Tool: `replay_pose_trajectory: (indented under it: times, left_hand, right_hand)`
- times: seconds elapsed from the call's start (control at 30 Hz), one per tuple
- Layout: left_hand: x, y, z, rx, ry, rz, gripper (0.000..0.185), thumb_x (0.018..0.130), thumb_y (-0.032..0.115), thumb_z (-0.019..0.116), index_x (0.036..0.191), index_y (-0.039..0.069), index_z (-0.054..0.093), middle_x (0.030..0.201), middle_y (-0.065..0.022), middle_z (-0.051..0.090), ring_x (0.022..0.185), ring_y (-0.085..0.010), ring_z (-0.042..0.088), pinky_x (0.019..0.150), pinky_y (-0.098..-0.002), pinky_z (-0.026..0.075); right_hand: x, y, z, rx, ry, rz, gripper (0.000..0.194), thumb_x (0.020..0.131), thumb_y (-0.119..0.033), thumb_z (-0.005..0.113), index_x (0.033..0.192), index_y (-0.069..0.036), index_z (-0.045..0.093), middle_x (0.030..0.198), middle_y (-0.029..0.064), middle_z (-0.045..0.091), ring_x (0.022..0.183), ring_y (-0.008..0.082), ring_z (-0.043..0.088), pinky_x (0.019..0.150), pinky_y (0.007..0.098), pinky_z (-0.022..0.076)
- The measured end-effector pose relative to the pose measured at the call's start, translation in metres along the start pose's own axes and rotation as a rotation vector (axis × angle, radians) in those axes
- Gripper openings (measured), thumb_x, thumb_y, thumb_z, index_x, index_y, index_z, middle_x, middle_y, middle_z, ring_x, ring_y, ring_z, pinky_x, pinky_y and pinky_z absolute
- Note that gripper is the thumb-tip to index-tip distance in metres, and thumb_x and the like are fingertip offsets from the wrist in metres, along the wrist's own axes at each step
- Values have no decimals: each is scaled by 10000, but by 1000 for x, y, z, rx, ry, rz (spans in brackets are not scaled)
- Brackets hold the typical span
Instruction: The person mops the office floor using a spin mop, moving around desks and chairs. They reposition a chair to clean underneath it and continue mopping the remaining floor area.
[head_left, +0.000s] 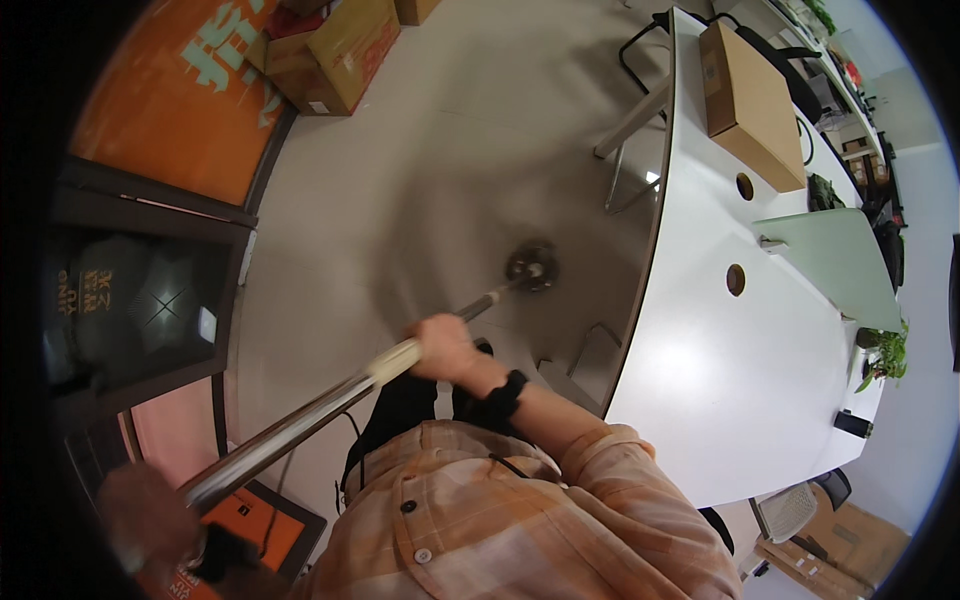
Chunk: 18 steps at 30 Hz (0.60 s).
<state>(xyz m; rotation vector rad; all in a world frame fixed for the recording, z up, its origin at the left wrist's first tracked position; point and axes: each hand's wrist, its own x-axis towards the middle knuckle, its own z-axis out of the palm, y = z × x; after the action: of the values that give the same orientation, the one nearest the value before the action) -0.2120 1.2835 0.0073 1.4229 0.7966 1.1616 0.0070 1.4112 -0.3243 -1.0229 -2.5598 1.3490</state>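
A long metal pole (300, 420) with a cream-coloured sleeve runs slantwise in front of my body. My right hand (446, 349) wraps around it just below that sleeve, a black band on the wrist. At the lower left, blurred by motion, my left hand (150, 517) is closed over the pole's upper end. The pole's lower end leads to a round, dark head (532, 266) on the floor, like that of a mop. Blur hides the head's details.
On my right stands a white desk (720, 397) bearing a cardboard box (757, 105) and a greenish divider panel (832, 255). Chair legs (592, 345) show under its edge. Left are dark-framed panels (180, 142); an open carton (330, 60) sits ahead on the tiled floor (337, 217).
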Motion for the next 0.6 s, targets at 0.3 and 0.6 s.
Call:
replay_pose_trajectory:
  times: [0.3, 0.6]
  left_hand:
    - [53, -104, -12, 126, -80, -100, 228, 599, -42, 701, 622, 95, 520, 616, -21, 595, 636, -233, 649, 827, -441, 505]
    - [191, -125, -94, 274, -292, 17, 198, 603, 4, 667, 555, 102, 501, 612, -11, 584, 626, -212, 625, 782, -420, 503]
  right_hand:
    - [-10, 128, -13, -70, 445, 127, 158, 699, -184, 722, 661, -73, 616, 718, 129, 625, 788, 355, 603, 857, 463, 450]
    - [149, 161, -109, -115, 466, 171, 110, 661, -170, 733, 677, -131, 632, 789, 55, 641, 911, 291, 603, 999, 474, 392]
